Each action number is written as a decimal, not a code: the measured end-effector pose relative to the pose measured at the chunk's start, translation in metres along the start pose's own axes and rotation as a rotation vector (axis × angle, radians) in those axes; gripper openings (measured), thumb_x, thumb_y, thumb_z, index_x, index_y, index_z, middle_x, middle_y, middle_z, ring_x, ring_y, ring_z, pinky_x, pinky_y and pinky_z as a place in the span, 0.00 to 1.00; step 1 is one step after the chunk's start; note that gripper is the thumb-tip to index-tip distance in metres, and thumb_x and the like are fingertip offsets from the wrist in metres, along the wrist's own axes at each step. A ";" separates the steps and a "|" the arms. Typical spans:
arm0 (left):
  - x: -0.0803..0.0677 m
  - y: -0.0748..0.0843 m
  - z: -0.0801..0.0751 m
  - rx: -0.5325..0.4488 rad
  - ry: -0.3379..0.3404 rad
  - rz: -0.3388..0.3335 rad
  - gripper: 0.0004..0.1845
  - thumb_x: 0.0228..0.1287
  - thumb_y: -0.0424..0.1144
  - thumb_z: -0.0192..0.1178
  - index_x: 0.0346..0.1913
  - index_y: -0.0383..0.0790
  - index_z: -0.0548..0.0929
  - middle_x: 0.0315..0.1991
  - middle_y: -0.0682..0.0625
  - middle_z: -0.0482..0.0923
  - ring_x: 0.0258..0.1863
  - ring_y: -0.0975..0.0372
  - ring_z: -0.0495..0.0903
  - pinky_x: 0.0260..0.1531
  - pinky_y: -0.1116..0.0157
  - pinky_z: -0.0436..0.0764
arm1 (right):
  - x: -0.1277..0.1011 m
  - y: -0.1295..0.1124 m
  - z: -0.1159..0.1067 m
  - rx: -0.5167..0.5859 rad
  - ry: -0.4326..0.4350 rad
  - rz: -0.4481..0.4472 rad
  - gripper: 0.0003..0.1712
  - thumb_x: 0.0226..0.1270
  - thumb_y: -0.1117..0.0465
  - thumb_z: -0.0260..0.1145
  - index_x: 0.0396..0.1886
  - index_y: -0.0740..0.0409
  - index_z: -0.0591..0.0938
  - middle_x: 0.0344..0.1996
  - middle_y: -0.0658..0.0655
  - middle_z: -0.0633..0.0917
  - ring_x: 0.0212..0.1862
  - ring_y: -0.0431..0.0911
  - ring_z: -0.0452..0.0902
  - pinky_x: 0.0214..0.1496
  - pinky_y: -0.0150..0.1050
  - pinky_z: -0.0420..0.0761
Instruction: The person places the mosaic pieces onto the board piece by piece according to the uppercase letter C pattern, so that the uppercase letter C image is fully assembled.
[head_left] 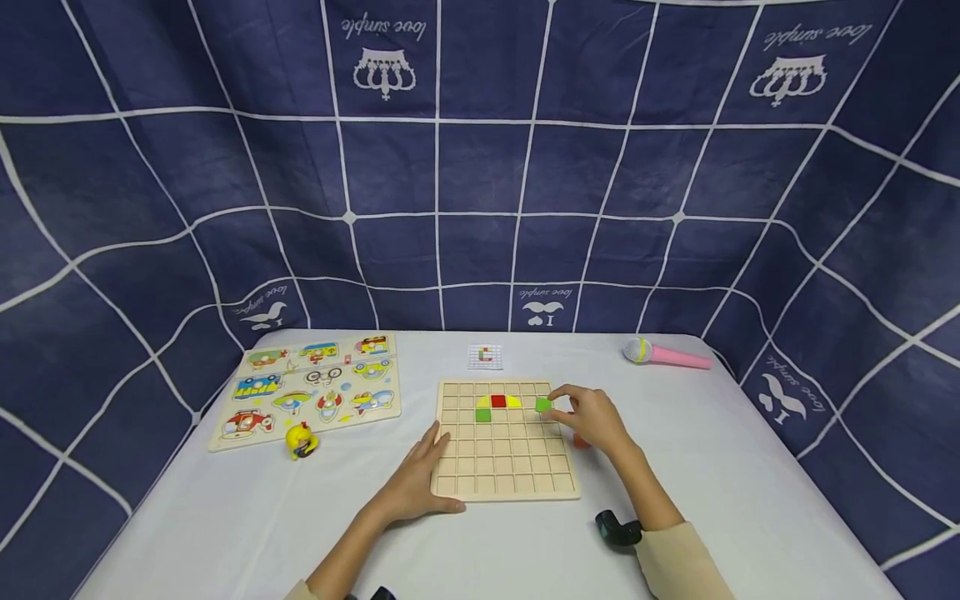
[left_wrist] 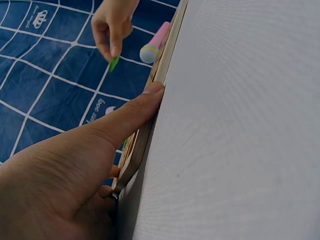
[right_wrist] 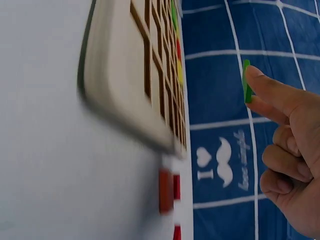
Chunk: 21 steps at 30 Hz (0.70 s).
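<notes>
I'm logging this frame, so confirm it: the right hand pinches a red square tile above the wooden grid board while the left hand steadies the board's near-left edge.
Not quite: the tile pinched by the right hand is green, not red, as the head view shows. The rest stands: it is held above the wooden grid board, and the left hand steadies the board's near-left edge.

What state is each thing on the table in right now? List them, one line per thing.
Grid board: flat, mostly unfilled.
Green tile: pinched, above the board.
Right hand: pinches the green tile.
Left hand: rests on the board's edge.
Toy microphone: lying down.
Vehicle puzzle: flat, pieces seated.
</notes>
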<state>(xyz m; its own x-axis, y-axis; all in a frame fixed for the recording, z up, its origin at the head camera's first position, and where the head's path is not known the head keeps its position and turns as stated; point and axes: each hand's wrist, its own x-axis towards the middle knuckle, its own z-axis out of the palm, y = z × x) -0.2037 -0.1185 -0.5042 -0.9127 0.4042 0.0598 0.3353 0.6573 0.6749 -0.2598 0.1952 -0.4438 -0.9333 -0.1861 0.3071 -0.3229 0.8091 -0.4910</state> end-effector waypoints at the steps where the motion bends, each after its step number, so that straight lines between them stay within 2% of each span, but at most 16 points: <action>1: 0.000 0.000 0.000 -0.001 0.001 -0.001 0.64 0.30 0.64 0.72 0.70 0.34 0.55 0.72 0.39 0.38 0.67 0.38 0.45 0.60 0.42 0.55 | 0.002 -0.006 0.004 0.009 -0.007 -0.012 0.18 0.47 0.50 0.74 0.38 0.51 0.85 0.10 0.46 0.61 0.15 0.39 0.51 0.16 0.32 0.53; 11: 0.000 0.002 -0.001 0.002 -0.007 0.001 0.63 0.31 0.64 0.72 0.70 0.34 0.55 0.72 0.39 0.38 0.67 0.37 0.45 0.59 0.42 0.56 | 0.016 -0.041 0.048 0.053 -0.072 -0.093 0.18 0.48 0.48 0.74 0.38 0.51 0.85 0.08 0.45 0.61 0.15 0.38 0.51 0.15 0.32 0.53; 21: 0.000 0.002 -0.003 0.003 -0.014 -0.016 0.64 0.31 0.65 0.71 0.70 0.36 0.55 0.73 0.40 0.38 0.67 0.37 0.46 0.58 0.41 0.58 | 0.019 -0.053 0.072 -0.068 -0.153 -0.095 0.17 0.45 0.46 0.74 0.34 0.48 0.86 0.19 0.44 0.79 0.22 0.39 0.69 0.23 0.33 0.70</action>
<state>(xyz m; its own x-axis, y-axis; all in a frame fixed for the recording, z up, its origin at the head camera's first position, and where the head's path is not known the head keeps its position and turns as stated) -0.2040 -0.1186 -0.5008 -0.9146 0.4024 0.0383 0.3210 0.6655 0.6738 -0.2718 0.1091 -0.4706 -0.9138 -0.3419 0.2192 -0.4042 0.8188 -0.4077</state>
